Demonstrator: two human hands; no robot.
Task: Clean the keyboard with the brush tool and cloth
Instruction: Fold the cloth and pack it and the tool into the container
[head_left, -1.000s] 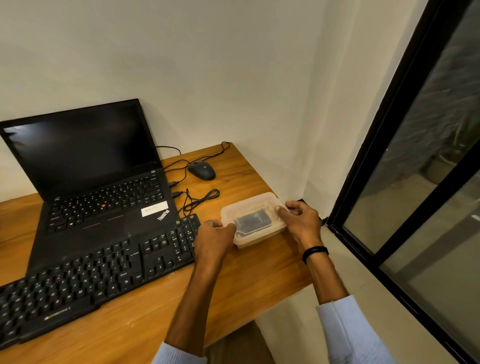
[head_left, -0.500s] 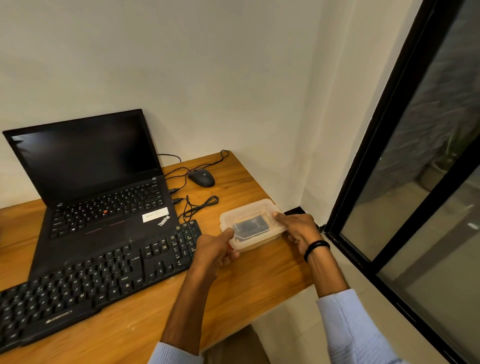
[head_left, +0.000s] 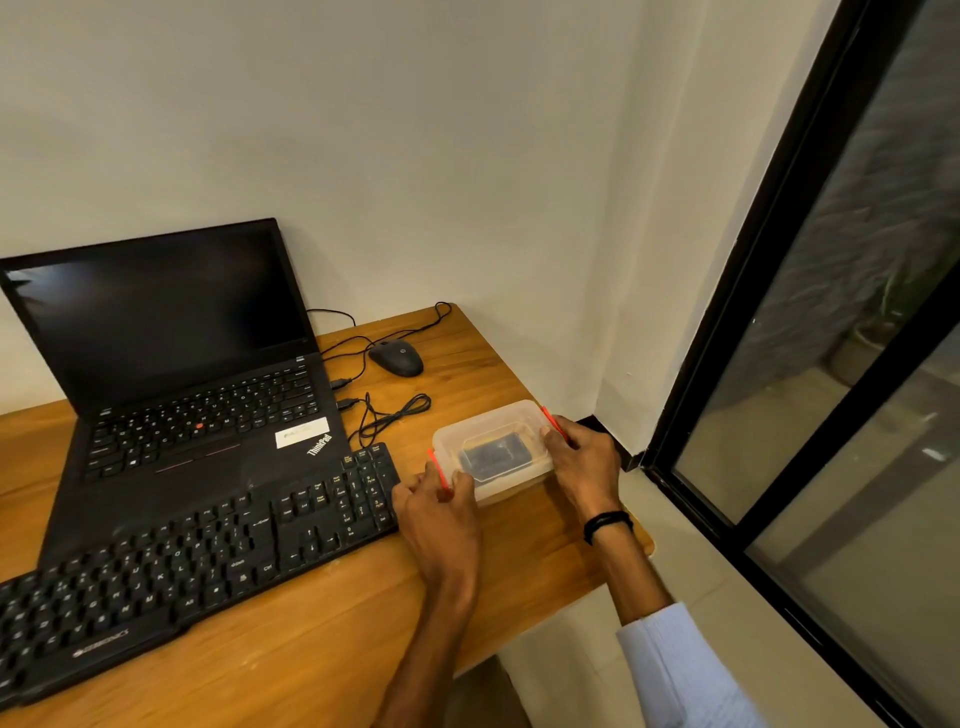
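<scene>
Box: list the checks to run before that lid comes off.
1. Box resting on the table, away from the edge: ok.
2. Left hand at the near red clip: ok.
3. Right hand at the far red clip: ok.
4. Both clips fully released: cannot tell.
5. Brush and cloth inside: cannot tell; only a dark shape shows through the lid.
6. Keyboard apart from the box, out of the lid's way: ok.
</scene>
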